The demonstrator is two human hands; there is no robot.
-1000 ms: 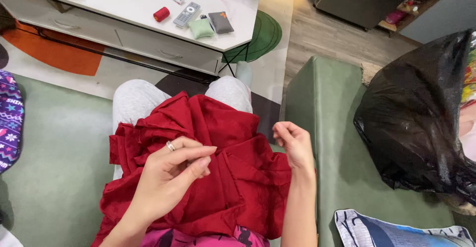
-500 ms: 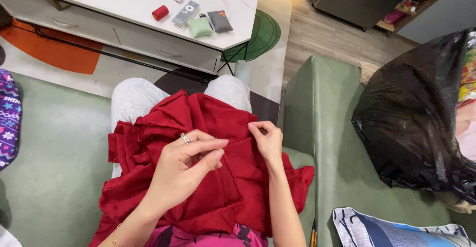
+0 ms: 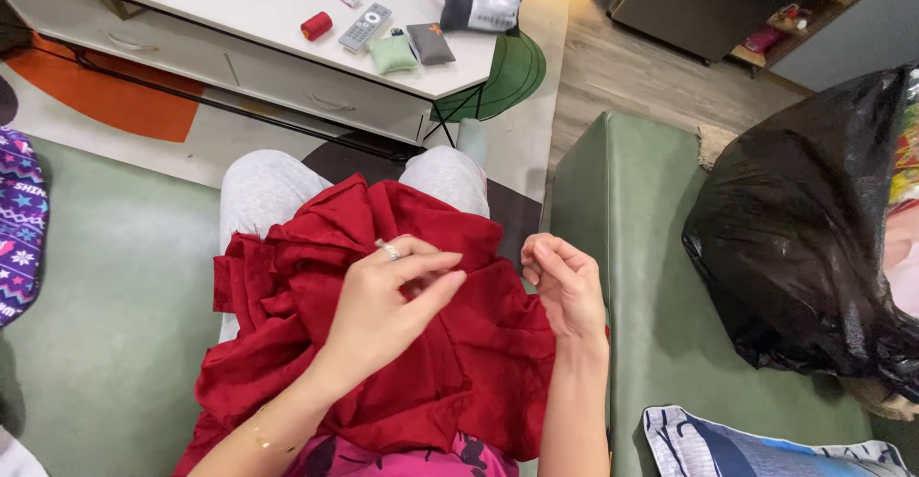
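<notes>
Head view, frame centre: crumpled, soft red cloth (image 3: 316, 286) across my lap; left hand (image 3: 383, 310) grip pinching it, right hand (image 3: 565, 286) grip pressed together just beside.

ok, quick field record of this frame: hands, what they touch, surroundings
left hand: rests on red fabric, fingers pinched together over a fold
right hand: raised beside the fabric's right edge, fingers curled; contents too small to tell
fabric: bunched on lap, over grey trousers
seat: green sofa
table: red thread spool, remote, small green cushion
right side: black plastic bag
</notes>
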